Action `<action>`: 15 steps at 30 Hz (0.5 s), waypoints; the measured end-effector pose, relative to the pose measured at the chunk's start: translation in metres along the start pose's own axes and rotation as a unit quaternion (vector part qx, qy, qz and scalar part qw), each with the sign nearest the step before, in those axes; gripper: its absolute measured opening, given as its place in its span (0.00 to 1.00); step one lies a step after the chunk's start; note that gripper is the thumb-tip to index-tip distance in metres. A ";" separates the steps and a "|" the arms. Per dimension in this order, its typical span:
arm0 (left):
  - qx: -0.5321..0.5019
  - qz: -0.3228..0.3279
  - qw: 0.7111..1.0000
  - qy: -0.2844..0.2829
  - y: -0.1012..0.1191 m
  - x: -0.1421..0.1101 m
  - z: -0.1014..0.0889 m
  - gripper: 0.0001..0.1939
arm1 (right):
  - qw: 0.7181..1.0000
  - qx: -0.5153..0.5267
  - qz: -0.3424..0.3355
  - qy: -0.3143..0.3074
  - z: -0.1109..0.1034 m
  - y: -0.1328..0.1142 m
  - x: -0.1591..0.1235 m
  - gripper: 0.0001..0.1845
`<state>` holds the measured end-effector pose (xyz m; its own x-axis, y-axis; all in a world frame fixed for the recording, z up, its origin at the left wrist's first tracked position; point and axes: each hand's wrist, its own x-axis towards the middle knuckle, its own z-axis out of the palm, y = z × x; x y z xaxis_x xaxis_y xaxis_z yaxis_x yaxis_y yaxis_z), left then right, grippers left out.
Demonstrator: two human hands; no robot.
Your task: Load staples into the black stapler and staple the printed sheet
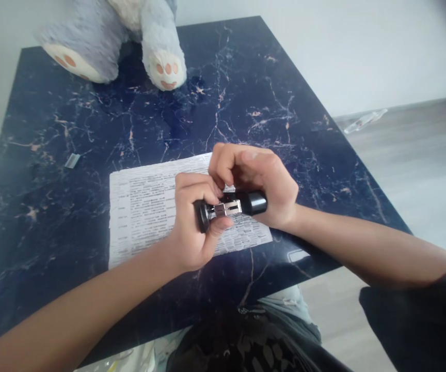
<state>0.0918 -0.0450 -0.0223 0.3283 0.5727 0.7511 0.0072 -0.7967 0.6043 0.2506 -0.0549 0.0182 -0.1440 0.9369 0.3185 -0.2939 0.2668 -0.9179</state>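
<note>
Black-and-silver stapler (227,208): held between the two hands, in front of the printed sheet and near the table's front edge; lying crosswise, tilted slightly up toward the right end.
Stapler's looks: rounded black end at the left, glossy black end at the right with a bright highlight; bare silver metal exposed between the two, marked by a dark lengthwise slot.
Stapler's metal channel: facing up toward the view; contents too small to make out.
Left hand (194,219): pinching the stapler around its left black end and metal part, thumb along the near side, bent fingers along the far side.
Right hand (259,178): fingers curled inward over the far side of the stapler, fingertips close against the left hand's fingers, right black end beside the palm; cannot tell whether gripping.
White paper sheet with dense dark print (141,212): flat on the dark blue, glossy, marble-veined table (242,108), partly covered by both hands.
Small silver-grey rectangular strip (72,160): on the table, left of the sheet and well apart from the hands.
Grey-blue plush toy with cream soles and peach paw pads (161,46): at the table's far edge, only the lower part in view.
Clear, narrow object (365,121): on the pale grey floor (435,170), near the wall; exact kind unclear.
</note>
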 end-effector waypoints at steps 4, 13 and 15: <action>-0.003 -0.003 1.000 -0.004 0.002 -0.001 -0.001 0.17 | 1.000 -0.009 -0.004 -0.014 -0.001 0.000 -0.005 0.25; 0.012 0.008 1.000 -0.017 0.006 0.000 -0.006 0.17 | 0.996 0.003 -0.066 -0.067 -0.003 0.005 -0.004 0.29; 0.017 0.008 1.000 -0.014 0.007 0.000 -0.007 0.17 | 0.994 0.000 -0.077 -0.076 -0.003 0.004 -0.002 0.29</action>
<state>0.0856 -0.0490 -0.0159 0.3550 0.5539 0.7531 0.0329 -0.8125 0.5821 0.2522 -0.0553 0.0130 -0.2387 0.8399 0.4874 -0.3240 0.4043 -0.8553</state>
